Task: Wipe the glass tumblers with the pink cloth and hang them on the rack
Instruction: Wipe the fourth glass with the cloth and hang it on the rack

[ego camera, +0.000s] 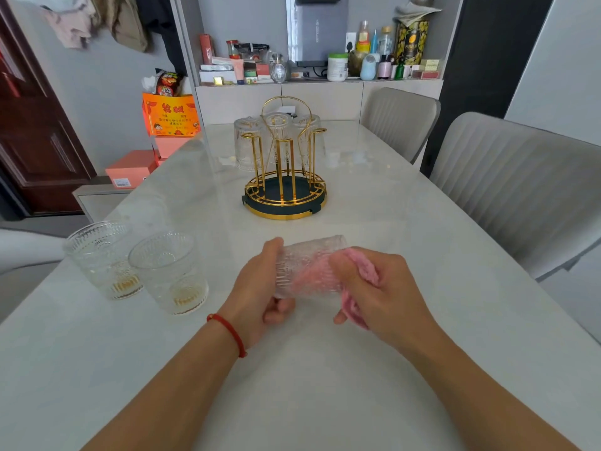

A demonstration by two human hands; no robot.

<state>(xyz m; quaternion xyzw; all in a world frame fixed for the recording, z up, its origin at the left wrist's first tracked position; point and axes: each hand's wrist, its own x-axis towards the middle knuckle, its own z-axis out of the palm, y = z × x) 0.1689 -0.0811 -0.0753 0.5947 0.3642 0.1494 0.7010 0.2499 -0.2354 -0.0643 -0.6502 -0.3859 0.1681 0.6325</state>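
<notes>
Two upright tumblers [136, 262] waited at the left, while the left hand [257, 288] gripped a sideways tumbler [305, 271] above the table [325, 385], and the right hand [374, 288] pinched the pink cloth [364, 271], seemingly tucked inside it.

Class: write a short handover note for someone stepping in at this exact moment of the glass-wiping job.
Left hand grips a tumbler lying sideways above the table.
Right hand pushes the pink cloth into its mouth.
Done: three tumblers hang upside down on the rack.
Left: finish this one and hang it, then wipe and hang the two upright tumblers at the left.
</notes>
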